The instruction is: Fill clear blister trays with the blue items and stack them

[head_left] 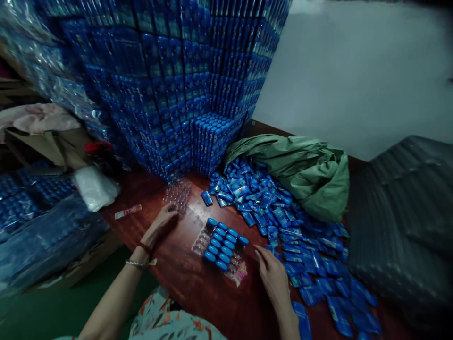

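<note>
My left hand [165, 218], with a red bead bracelet and a silver bangle on the wrist, has its fingers closed on the near edge of a clear plastic blister tray [180, 192]. In front of me lies a second clear tray [199, 243], partly covered by rows of blue oval packs [221, 243] standing on end. A pink-and-white label strip [241, 274] sits at its near right corner. My right hand [272, 267] is just right of these packs, thumb and forefinger apart and nothing visible between them. One blue pack [243, 241] juts out towards it.
A heap of loose blue packs [262, 193] spills from a green sack [300, 165] along the right. Tall stacks of packed blue trays [170, 85] rise behind. Another pink strip [128, 211] lies at the table's left edge. Dark grey stacked sheets [403, 217] stand right.
</note>
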Demonstrator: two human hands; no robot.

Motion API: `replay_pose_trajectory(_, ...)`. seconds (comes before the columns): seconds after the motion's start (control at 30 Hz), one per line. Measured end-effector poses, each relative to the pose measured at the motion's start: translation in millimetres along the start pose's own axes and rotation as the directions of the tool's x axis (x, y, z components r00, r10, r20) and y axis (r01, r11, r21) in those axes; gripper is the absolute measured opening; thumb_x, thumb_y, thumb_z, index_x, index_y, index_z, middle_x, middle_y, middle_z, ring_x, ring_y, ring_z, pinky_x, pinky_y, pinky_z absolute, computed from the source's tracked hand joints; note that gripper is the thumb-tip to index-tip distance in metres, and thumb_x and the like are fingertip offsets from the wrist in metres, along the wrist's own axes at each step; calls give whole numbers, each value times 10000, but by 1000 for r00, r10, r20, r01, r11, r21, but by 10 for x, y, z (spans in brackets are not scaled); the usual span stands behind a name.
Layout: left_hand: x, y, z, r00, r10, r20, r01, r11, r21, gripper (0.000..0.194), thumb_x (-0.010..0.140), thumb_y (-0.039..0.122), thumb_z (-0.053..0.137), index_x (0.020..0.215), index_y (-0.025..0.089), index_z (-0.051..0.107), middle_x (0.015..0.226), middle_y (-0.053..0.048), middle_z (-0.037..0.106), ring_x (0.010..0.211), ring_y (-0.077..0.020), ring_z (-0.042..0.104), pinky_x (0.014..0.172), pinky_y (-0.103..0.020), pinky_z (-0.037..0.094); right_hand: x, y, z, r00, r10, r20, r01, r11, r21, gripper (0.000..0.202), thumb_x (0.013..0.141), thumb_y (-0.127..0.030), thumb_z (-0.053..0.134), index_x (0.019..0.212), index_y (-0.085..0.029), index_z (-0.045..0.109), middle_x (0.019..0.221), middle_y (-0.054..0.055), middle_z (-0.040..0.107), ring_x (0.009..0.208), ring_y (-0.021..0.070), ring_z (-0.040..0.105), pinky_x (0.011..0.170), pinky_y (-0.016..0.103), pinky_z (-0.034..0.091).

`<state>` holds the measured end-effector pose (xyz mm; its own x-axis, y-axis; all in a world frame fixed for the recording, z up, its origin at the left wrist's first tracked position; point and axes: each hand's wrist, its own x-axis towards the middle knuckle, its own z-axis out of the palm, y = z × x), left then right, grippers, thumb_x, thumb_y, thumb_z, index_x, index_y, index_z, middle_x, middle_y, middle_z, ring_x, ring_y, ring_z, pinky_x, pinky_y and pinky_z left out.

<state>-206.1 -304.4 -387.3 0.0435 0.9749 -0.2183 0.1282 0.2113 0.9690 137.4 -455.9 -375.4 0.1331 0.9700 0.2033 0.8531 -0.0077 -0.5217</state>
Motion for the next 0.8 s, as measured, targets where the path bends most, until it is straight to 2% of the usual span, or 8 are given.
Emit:
replay_pose_trajectory(0.3, 40, 220, -256, 979, 139, -151, -77, 931, 355, 93, 560, 188, 493, 644, 164, 523, 700, -19, 564, 719, -177, 539, 699, -283, 435, -7, -102, 6, 997, 31, 66, -33, 999, 25, 364, 894, -308, 354, 1036, -184, 666, 1015, 103, 695, 927, 228, 652, 838, 376, 502)
replay_pose_trajectory(0.37, -26, 278, -394, 968, 197, -156, -91, 855, 511, 109, 603, 180, 482, 694, 159, 539, 805, -62, 575, 794, -210, 548, 738, -316, 435, -47, -124, -4, 996, 68, 65, -71, 997, 36, 340, 888, -284, 373, 1031, -191, 667, 1016, 99, 695, 948, 229, 643, 858, 382, 490)
replay_pose_trajectory(0.47, -157, 286, -549, 942, 317, -112, -87, 550, 831, 357, 693, 206, 466, 1030, 128, 555, 1026, -145, 581, 852, -272, 581, 714, -380, 467, -170, -158, -46, 986, 164, 32, -166, 981, 99, 296, 877, -257, 413, 1010, -210, 673, 1024, 83, 693, 962, 224, 632, 879, 383, 472)
replay_pose_trajectory(0.57, -334, 302, -518, 917, 375, -133, -80, 500, 862, 631, 725, 262, 510, 1320, 118, 360, 1143, -168, 562, 906, -339, 590, 720, -474, 497, -386, -236, -102, 943, 325, -67, -287, 901, 326, 232, 857, -283, 490, 976, -226, 680, 1008, 61, 693, 897, 198, 636, 853, 353, 473)
replay_pose_trajectory(0.63, -553, 371, -324, 886, 420, -197, -95, 580, 809, 558, 776, 351, 530, 1306, 229, 403, 1107, -85, 595, 903, -326, 598, 765, -512, 498, -557, -385, -125, 854, 511, -97, -360, 716, 598, 215, 839, -348, 540, 939, -216, 678, 920, 50, 695, 744, 163, 632, 724, 304, 496)
replay_pose_trajectory(0.7, -862, 468, 19, 895, 437, -91, -260, 676, 690, 336, 849, 407, 479, 1159, 292, 540, 996, -14, 637, 886, -265, 612, 804, -458, 504, -705, -618, -127, 754, 657, 26, -345, 361, 866, 272, 831, -429, 556, 930, -197, 659, 853, 45, 680, 647, 134, 605, 591, 255, 478)
replay_pose_trajectory(0.77, -1194, 554, 468, 858, 438, 269, -512, 693, 507, 278, 898, 380, 428, 1076, 249, 596, 982, -20, 652, 900, -220, 612, 782, -361, 513, -812, -865, -113, 741, 614, 273, -277, -92, 956, 353, 831, -497, 545, 968, -184, 634, 888, 58, 667, 706, 136, 614, 598, 245, 481)
replay_pose_trajectory(0.8, -1342, 583, 706, 761, 431, 485, -630, 668, 396, 278, 915, 347, 411, 1077, 231, 603, 981, -32, 653, 902, -200, 607, 771, -327, 511, -853, -965, -100, 752, 536, 383, -264, -288, 921, 373, 829, -513, 546, 979, -180, 625, 901, 58, 662, 734, 134, 615, 622, 245, 489)
